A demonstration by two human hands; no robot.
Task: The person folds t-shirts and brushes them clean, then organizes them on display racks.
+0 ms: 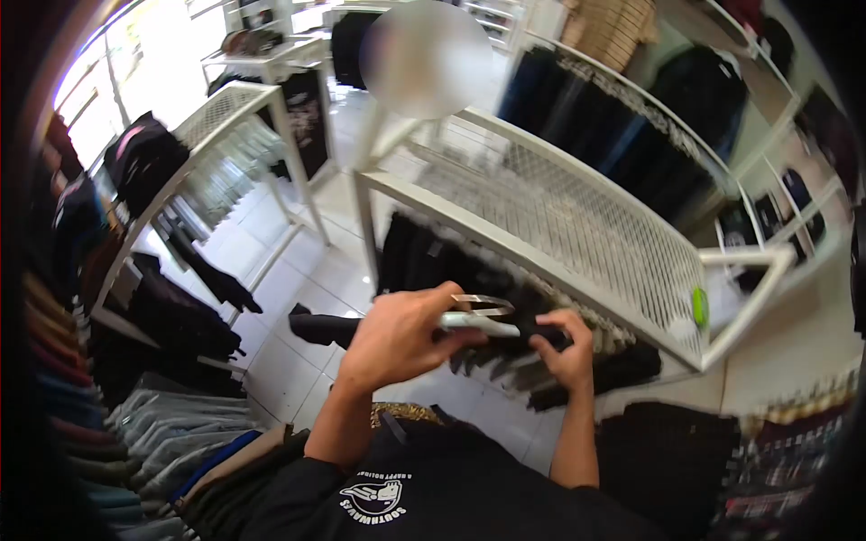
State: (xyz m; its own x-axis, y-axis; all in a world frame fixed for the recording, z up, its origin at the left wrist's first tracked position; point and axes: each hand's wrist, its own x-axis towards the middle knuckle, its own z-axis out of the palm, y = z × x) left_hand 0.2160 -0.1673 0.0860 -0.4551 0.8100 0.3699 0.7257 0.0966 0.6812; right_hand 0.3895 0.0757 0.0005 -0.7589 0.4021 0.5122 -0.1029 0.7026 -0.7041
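In front of my chest, my left hand (401, 335) is closed around a pale clothes hanger (492, 325) with a thin metal hook. A dark garment (323, 328) sticks out to the left behind that hand. My right hand (566, 350) pinches dark cloth at the hanger's right end, thumb and fingers closed on it. How the cloth is fixed to the hanger is hidden by my fingers. Beyond both hands, a row of dark clothes (433, 257) hangs under a white mesh-topped rack (541, 266).
A bright green object (699, 307) lies at the rack's right end. Another white rack (234, 99) with hanging clothes stands to the left. Grey garments (180, 428) hang close by at lower left, dark ones (667, 460) at lower right. White floor tiles (289, 361) show between the racks.
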